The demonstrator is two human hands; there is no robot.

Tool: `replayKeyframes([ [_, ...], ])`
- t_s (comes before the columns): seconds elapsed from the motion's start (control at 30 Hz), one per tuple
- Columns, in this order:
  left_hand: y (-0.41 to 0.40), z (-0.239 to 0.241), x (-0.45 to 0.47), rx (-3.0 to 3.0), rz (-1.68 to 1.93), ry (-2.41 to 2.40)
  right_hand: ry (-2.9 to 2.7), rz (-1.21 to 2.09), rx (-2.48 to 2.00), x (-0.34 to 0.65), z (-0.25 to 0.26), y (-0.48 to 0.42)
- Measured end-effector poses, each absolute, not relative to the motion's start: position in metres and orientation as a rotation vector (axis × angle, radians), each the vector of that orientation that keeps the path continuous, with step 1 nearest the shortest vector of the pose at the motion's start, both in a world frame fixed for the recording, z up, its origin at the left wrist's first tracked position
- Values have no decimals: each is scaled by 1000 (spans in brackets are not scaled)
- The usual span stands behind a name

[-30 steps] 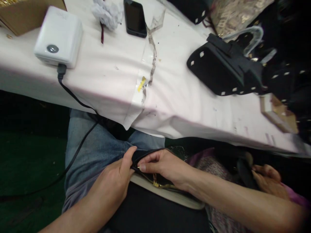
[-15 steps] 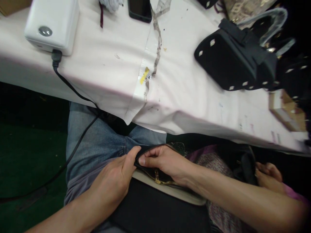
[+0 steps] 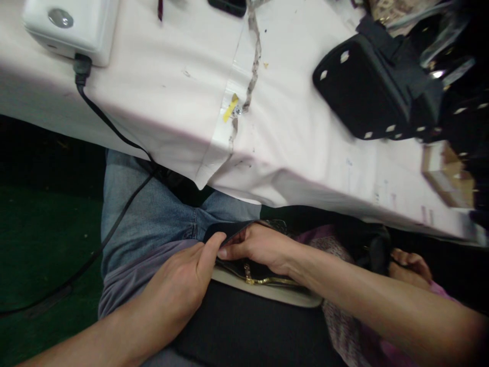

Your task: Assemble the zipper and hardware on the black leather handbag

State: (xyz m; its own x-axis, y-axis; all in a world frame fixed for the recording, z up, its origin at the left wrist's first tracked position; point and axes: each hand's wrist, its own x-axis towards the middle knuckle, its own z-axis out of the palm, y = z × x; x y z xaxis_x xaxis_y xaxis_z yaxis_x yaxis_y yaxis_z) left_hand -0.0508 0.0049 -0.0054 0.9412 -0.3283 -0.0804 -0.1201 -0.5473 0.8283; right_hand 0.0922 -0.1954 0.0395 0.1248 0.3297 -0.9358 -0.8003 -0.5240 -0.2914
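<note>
Compared with a second ago, the worktop (image 3: 160, 97) sits higher in the picture, so the phone and the white charger box (image 3: 71, 25) are now cut by the top edge, and both hands lie slightly further from the body. The left hand (image 3: 179, 285) and the right hand (image 3: 260, 247) stay together on the black pouch (image 3: 248, 267) in the person's lap, just below the near edge of the worktop; the work at its left end is judged to be continuing, not finished. The left grip is closed, thumb pressed onto the pouch's left end. The right grip is closed too, fingertips pinching the same end, touching the left thumb. What they pinch is too small to tell. A gold zip line (image 3: 271, 280) shows under the right wrist. The black studded bag (image 3: 362, 92) on the worktop is blurred. A second person's hand (image 3: 408, 262) at the right is partly hidden in shadow
</note>
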Motion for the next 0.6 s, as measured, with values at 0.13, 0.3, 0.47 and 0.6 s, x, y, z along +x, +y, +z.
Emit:
replayKeyframes([
  [0.13, 2, -3, -52, 2120, -284, -297, 456, 1586, -1443, 94, 40, -201],
  [0.3, -2, -4, -56, 2107, -278, -311, 464, 1600, -1459, 94, 43, -202],
  [0.47, 1, -3, -53, 2095, -313, -310, 507, 1571, -1510, 84, 43, -197],
  [0.6, 2, -2, -51, 2052, -369, -265, 489, 1534, -1504, 78, 43, -201],
])
